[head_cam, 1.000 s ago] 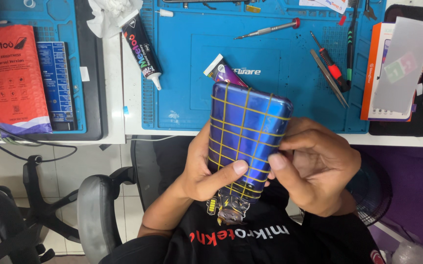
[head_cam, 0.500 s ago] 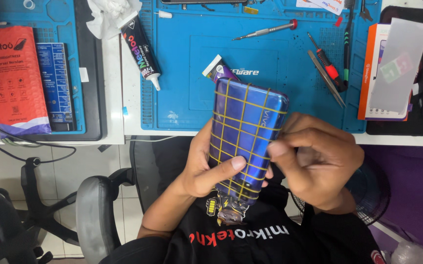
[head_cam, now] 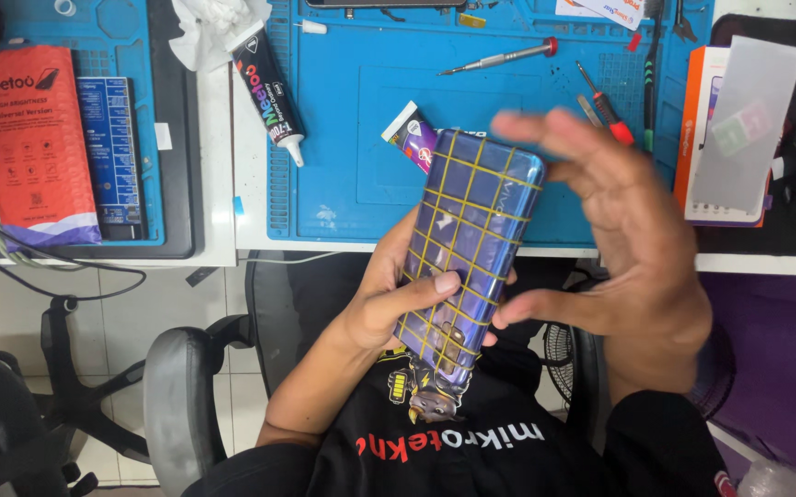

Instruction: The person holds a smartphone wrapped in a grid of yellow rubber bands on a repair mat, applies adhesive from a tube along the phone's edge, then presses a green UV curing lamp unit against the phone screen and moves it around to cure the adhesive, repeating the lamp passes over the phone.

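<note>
A blue-purple smartphone (head_cam: 471,239) wrapped in a grid of yellow rubber bands is held back side up over my lap. My left hand (head_cam: 389,294) grips it from the left, thumb lying across its lower back. My right hand (head_cam: 628,248) hovers just to the right of the phone with fingers spread and slightly blurred; only its lowest finger is near the phone's edge, and it holds nothing.
A blue work mat (head_cam: 370,120) on the desk carries a black glue tube (head_cam: 267,87), a small purple tube (head_cam: 413,136), a grey screwdriver (head_cam: 499,60) and red-handled tools (head_cam: 605,106). An orange box (head_cam: 720,138) lies right; a red packet (head_cam: 34,143) left. Chair armrest (head_cam: 177,396) below.
My right hand has lifted off the phone's right edge and opened, moving up and to the right. The phone sits slightly higher and more tilted in my left hand.
</note>
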Available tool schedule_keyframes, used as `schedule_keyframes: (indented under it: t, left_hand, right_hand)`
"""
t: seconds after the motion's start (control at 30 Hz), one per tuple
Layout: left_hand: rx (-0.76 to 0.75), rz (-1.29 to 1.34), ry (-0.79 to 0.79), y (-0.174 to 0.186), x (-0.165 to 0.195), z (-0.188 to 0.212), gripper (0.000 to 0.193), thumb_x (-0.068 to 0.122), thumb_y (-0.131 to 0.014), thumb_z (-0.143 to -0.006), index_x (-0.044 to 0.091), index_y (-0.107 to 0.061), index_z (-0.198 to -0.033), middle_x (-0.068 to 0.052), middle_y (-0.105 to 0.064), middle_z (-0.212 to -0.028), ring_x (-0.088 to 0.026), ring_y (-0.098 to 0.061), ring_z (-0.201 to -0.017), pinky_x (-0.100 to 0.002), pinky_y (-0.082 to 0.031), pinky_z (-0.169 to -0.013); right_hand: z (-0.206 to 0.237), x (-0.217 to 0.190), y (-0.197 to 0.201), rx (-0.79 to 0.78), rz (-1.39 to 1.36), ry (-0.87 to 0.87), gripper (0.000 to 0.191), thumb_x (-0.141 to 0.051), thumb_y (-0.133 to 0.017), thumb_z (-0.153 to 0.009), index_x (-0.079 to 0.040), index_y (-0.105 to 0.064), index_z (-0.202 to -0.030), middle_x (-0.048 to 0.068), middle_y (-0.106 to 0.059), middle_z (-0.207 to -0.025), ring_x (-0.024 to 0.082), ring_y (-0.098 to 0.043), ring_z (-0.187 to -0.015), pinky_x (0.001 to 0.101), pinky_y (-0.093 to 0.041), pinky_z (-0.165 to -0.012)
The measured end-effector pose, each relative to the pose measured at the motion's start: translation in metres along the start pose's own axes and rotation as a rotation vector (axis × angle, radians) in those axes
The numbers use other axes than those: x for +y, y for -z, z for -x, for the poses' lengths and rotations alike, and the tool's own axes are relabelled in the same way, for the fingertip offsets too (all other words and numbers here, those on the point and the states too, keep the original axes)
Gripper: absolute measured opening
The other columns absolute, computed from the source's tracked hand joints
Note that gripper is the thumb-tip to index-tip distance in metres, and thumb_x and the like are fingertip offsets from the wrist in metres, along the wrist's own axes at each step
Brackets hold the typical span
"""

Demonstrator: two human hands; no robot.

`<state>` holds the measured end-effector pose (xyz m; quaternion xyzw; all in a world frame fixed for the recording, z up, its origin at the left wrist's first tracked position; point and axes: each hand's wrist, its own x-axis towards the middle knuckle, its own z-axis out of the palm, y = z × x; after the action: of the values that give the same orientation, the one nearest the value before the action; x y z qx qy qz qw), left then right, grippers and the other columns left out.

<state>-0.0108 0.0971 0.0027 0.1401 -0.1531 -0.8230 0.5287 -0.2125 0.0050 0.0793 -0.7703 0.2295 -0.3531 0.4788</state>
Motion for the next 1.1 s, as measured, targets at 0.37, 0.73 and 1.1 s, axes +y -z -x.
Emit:
schedule_keyframes:
  t: [0.37, 0.73, 1.1]
  left_hand:
    - [-0.052, -0.144, 0.003, -0.001, 0.003, 0.004, 0.070, 0.005, -0.064, -0.101, -0.003, -0.027, -0.160, -0.022, -0.066, -0.124, -0.033, -0.075, -0.094, -0.045, -0.065, -0.083]
    - [-0.257, -0.028, 0.207, 0.011, 0.009, -0.004, 0.064, 0.004, -0.069, -0.099, -0.008, -0.035, -0.152, -0.023, -0.068, -0.110, -0.032, -0.074, -0.090, -0.043, -0.064, -0.082]
    - [-0.272, 0.018, 0.280, 0.023, 0.011, -0.011, 0.064, 0.018, -0.069, -0.099, -0.014, -0.039, -0.145, -0.029, -0.064, -0.117, -0.034, -0.072, -0.099, -0.043, -0.061, -0.079]
  right_hand:
    - [0.006, 0.009, 0.000, 0.056, -0.113, 0.032, 0.070, -0.012, -0.084, -0.086, 0.006, -0.047, -0.142, 0.023, -0.059, -0.140, 0.031, -0.061, -0.134, 0.0452, -0.052, -0.119]
    - [-0.021, 0.029, 0.036, -0.366, -0.332, 0.014, 0.067, -0.038, -0.080, -0.099, 0.006, -0.054, -0.143, 0.031, -0.049, -0.155, 0.039, -0.057, -0.139, 0.0493, -0.049, -0.121]
    - [-0.016, 0.041, 0.031, -0.281, -0.260, 0.060, 0.059, -0.043, -0.075, -0.099, 0.004, -0.065, -0.132, 0.027, -0.063, -0.136, 0.037, -0.070, -0.124, 0.0473, -0.060, -0.110]
